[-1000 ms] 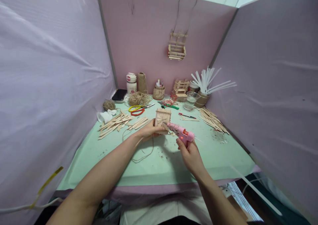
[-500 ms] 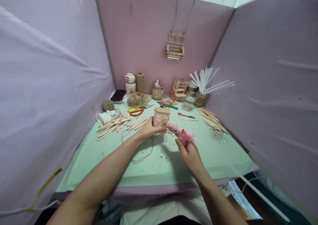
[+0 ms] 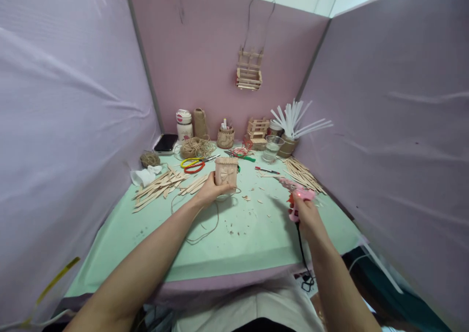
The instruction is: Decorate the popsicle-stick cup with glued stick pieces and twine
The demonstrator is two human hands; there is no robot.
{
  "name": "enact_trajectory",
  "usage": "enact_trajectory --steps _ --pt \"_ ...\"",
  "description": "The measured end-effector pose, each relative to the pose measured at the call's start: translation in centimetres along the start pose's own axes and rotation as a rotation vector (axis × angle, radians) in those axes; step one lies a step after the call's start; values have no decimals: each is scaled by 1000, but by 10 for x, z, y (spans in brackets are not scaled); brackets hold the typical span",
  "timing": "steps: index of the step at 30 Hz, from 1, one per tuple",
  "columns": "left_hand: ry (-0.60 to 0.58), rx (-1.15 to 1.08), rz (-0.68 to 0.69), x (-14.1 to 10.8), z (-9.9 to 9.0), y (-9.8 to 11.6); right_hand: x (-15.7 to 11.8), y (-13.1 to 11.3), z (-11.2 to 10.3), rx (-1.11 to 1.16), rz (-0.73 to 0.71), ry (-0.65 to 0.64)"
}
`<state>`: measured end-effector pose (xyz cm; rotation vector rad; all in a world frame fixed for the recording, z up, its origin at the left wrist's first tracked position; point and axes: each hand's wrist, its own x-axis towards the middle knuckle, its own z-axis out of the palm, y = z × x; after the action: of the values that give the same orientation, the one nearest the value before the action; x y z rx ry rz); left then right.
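Note:
My left hand (image 3: 213, 189) grips a small pale craft-stick box (image 3: 226, 170) near the middle of the table. A braided twine edge runs along the box's top, and a bow shape shows on its front. On the right, my right hand (image 3: 307, 210) is closed around a pink hot glue gun (image 3: 293, 188), its nozzle pointing left and a small light glowing on its body. From its handle a black cord drops over the front edge. A loose length of twine (image 3: 205, 235) curls on the table under my left forearm.
Wooden sticks (image 3: 159, 185) lie at left, with more sticks (image 3: 302, 175) at right. Scissors (image 3: 194, 166), a ball of twine (image 3: 194, 148), a red pen (image 3: 266, 170) and a clear cup (image 3: 272, 149) stand or lie farther back. White glue sticks (image 3: 293, 119) fan from a pot.
My right hand has drawn the glue gun away from the box to the right. The left hand still holds the box, and the whole view has shifted slightly.

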<state>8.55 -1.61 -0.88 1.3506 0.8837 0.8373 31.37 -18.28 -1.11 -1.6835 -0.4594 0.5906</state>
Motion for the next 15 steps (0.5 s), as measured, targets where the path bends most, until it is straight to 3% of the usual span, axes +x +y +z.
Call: enact_trajectory --steps 2,5,11,15 --pt "-1 -21 -12 0 1 1 21 4 -11 -10 75 -3" --pt "-24 -76 -32 -1 2 3 41 8 -21 -157 59 -25" --pt "-75 -183 -84 -4 3 6 43 12 -26 -920 -148 48" --pt "-86 -203 -78 -6 3 7 31 12 -23 -1110 -353 187"
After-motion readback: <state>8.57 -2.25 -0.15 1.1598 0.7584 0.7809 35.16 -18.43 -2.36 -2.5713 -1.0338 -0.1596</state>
